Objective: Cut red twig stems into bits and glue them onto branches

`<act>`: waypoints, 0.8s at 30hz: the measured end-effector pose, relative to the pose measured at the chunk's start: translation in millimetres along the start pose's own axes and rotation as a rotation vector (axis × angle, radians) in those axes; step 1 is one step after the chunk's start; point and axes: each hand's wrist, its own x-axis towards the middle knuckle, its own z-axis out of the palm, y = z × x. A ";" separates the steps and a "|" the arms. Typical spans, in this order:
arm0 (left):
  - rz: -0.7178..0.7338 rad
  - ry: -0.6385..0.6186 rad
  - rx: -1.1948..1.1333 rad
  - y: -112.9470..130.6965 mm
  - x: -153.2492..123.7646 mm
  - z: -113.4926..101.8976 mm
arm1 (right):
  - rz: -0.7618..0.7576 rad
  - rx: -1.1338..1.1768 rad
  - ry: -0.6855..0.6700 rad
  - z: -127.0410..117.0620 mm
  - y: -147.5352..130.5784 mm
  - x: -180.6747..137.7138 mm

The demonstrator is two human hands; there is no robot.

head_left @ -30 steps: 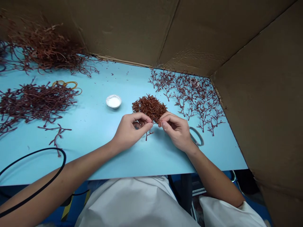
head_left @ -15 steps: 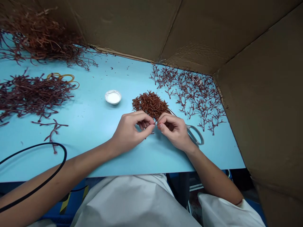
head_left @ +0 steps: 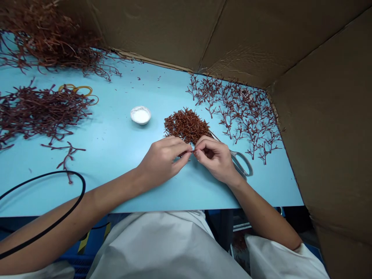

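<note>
Fingertips of the bare left hand (head_left: 158, 162) and bare right hand (head_left: 213, 161) were clamped together on a thin red-brown twig (head_left: 186, 154), just below a dense red-brown twig mat (head_left: 186, 126). Steel scissors (head_left: 241, 164) were partly covered by the right hand; a small white dish (head_left: 140, 115) was noted on the pale blue tabletop (head_left: 116, 186), and a black cord (head_left: 79, 200) crossed the left forearm.

Worn behind the left grip (head_left: 160, 162) and right grip (head_left: 215, 161): a loose white smock (head_left: 162, 248), heavily creased down the front, its wide sleeve (head_left: 273, 257) stopping near the elbow, bare forearms (head_left: 107, 195) showing beyond, a thin black cord (head_left: 58, 221) laid across the left one.
</note>
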 end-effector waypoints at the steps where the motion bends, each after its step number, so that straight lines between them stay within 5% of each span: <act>1: 0.003 -0.008 0.009 -0.8 0.0 0.3 | -0.003 -0.005 0.001 0.4 0.4 -0.2; 6: 0.066 0.013 0.009 -1.6 2.8 -0.1 | 0.002 0.050 -0.019 -1.4 1.6 -0.1; 14: 0.324 0.029 0.028 -8.7 -0.5 -14.4 | 0.309 0.657 -0.232 -3.5 2.9 -1.6; 19: 0.446 -0.031 -0.003 -9.0 -0.7 -20.7 | 0.336 0.766 -0.357 -7.5 -1.5 -2.3; 21: 0.403 0.056 -0.001 -1.5 4.5 -17.9 | 0.297 0.747 -0.309 -11.2 -3.5 -1.5; 24: 0.098 0.180 -0.069 11.1 23.5 -11.3 | 0.197 0.639 -0.093 -18.9 -4.8 0.5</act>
